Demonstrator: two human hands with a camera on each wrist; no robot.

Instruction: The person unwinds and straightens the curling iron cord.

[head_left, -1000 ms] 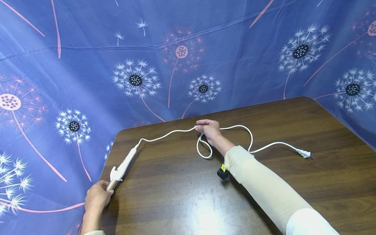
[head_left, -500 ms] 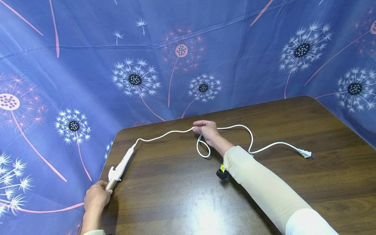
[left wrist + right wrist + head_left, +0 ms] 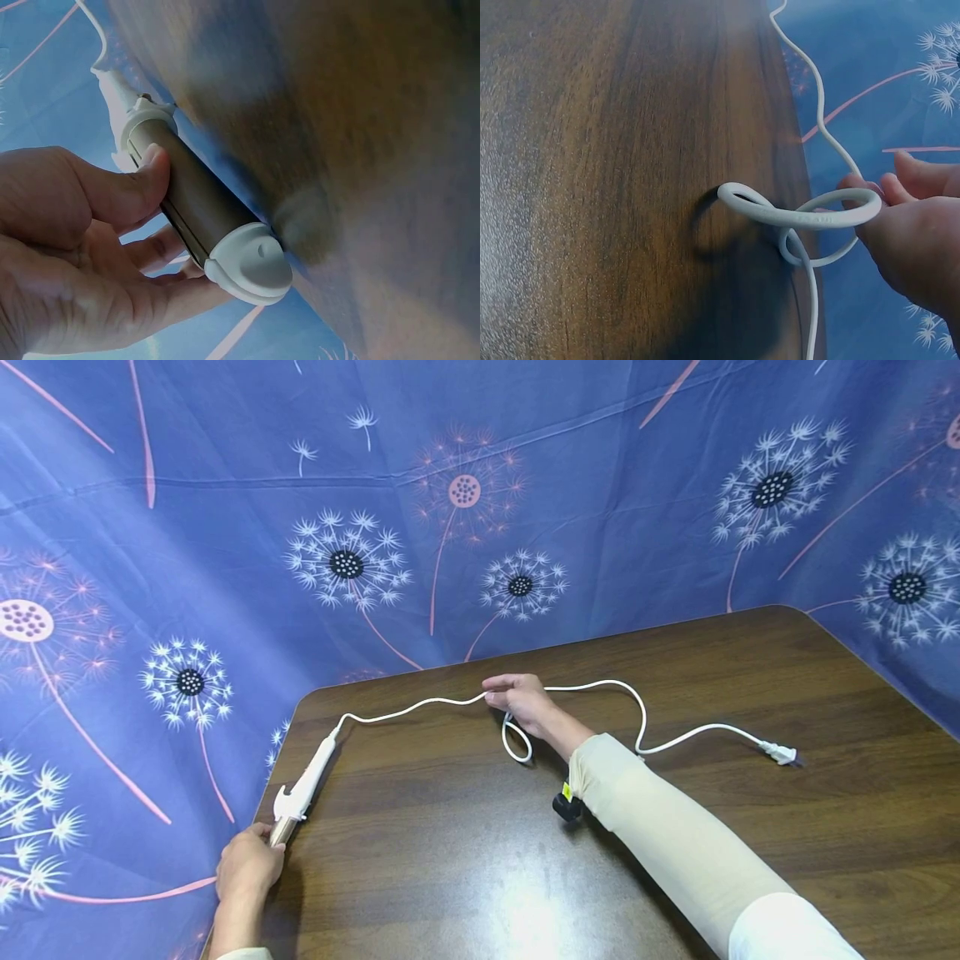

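Observation:
A curling iron [image 3: 306, 783] with a white handle and a brownish metal barrel slants along the table's left side. My left hand [image 3: 249, 864] holds it by the barrel, thumb on one side and fingers on the other. The white end cap [image 3: 251, 262] sticks out past the fingers in the left wrist view. Near the back edge, my right hand [image 3: 527, 703] pinches the white power cord [image 3: 408, 712] between thumb and fingers. Loops of cord [image 3: 802, 218] hang beside that hand in the right wrist view. Its two-prong plug [image 3: 777, 752] lies on the right of the table.
The brown wood-grain table [image 3: 675, 668] has rounded back corners. Behind it and at both sides hangs a blue cloth [image 3: 600, 527] printed with dandelions. A small black device [image 3: 567, 806] is worn under the right wrist.
My right hand has moved a little left and towards me with the cord. The loop below it looks smaller. The iron's handle end has shifted slightly left; the plug stays put.

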